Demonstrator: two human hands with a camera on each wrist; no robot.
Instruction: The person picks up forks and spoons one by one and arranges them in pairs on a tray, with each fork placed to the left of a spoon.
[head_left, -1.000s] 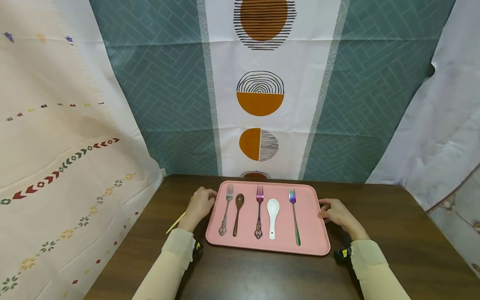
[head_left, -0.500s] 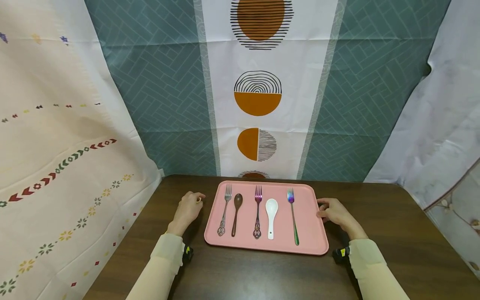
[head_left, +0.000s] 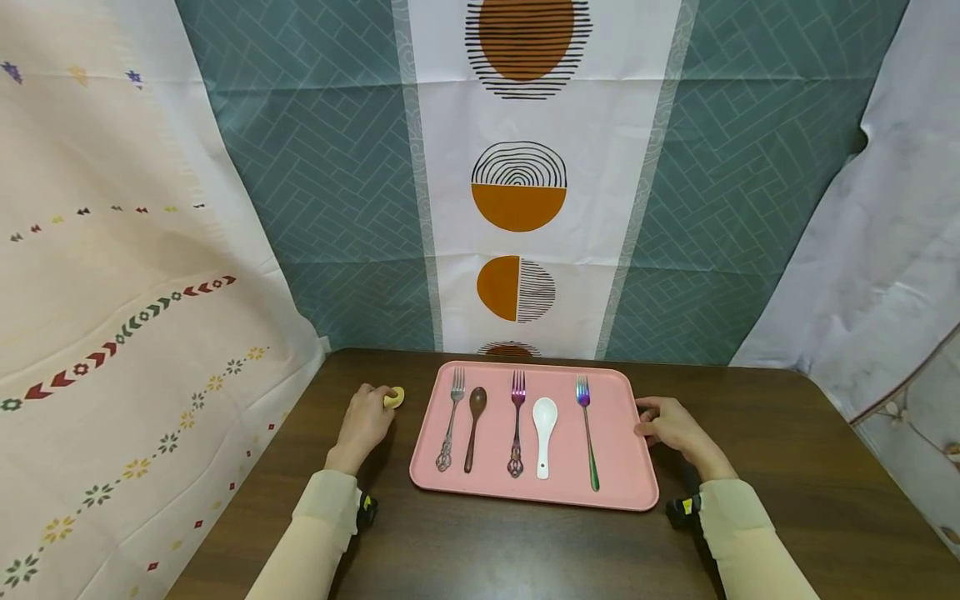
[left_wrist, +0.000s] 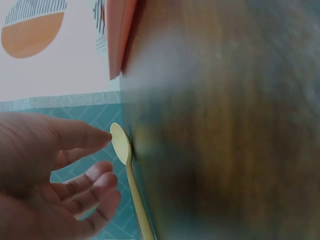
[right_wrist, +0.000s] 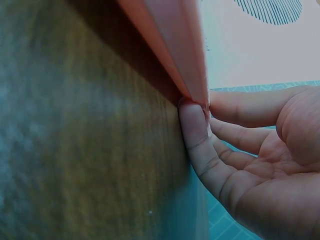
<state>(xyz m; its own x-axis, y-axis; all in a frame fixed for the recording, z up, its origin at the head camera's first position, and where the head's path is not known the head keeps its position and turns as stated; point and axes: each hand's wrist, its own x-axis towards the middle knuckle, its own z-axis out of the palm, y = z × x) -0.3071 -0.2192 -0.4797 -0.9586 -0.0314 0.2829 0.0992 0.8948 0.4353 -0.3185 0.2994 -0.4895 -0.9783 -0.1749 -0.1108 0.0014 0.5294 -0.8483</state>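
Note:
My left hand [head_left: 363, 427] is just left of the pink tray [head_left: 618, 454], beside a yellow spoon [head_left: 394, 397] lying on the table. In the left wrist view one fingertip meets the rim of the spoon's bowl [left_wrist: 120, 145], while the other fingers stay loosely bent off the handle. My right hand [head_left: 670, 427] pinches the tray's right edge; the right wrist view has the thumb low against the rim [right_wrist: 197, 75] and a finger on the other side. The left hand hides most of the spoon's handle in the head view.
On the tray lie a silver fork [head_left: 450, 425], a brown spoon [head_left: 475, 421], a purple fork [head_left: 517, 421], a white spoon [head_left: 544, 425] and a rainbow fork with a green handle [head_left: 589, 433]. Patterned curtains [head_left: 517, 167] hang behind the brown table [head_left: 480, 550].
My left hand has moved left from the tray's left edge to the yellow spoon, whose bowl now shows past the fingers. My right hand and the tray have stayed put.

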